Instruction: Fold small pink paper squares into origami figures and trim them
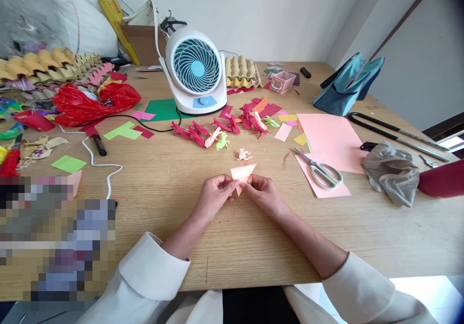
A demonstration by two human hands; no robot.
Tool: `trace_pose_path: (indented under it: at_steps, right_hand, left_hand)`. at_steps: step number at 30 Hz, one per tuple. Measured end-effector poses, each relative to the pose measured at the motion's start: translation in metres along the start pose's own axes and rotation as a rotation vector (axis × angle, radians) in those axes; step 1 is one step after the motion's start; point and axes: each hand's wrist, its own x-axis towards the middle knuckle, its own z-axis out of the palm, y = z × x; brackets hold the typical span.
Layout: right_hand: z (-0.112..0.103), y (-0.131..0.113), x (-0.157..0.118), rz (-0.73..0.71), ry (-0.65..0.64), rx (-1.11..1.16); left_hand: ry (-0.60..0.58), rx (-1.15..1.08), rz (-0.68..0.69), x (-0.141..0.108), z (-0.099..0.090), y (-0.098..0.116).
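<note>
Between my hands is a small folded piece of light pink paper [242, 172], its shape roughly a triangle pointing down. My left hand [219, 188] pinches its left side between thumb and fingers. On the other side my right hand [264, 191] grips it the same way, and the two thumbs nearly meet at the lower part. Just beyond the paper sits a small pale pink origami figure [243, 154]. Farther back lies a row of folded paper figures, among them a red one [197, 135] and a light green one [222, 141].
Scissors [322, 171] rest on pink paper [308, 169] at the right, near a grey cloth [389, 171] and a blue bag [348, 84]. A white fan [197, 70] stands at the back. Left are a red plastic bag [90, 104], a marker [99, 145] and a white cable [94, 159].
</note>
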Motion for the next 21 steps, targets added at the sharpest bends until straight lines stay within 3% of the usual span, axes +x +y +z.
trace_pose_path:
  at_steps: [21]
  right_hand:
    - [-0.0001, -0.006, -0.0027, 0.008, -0.109, -0.123]
  left_hand:
    - [0.04, -0.074, -0.008, -0.0004, 0.0034, 0.0003]
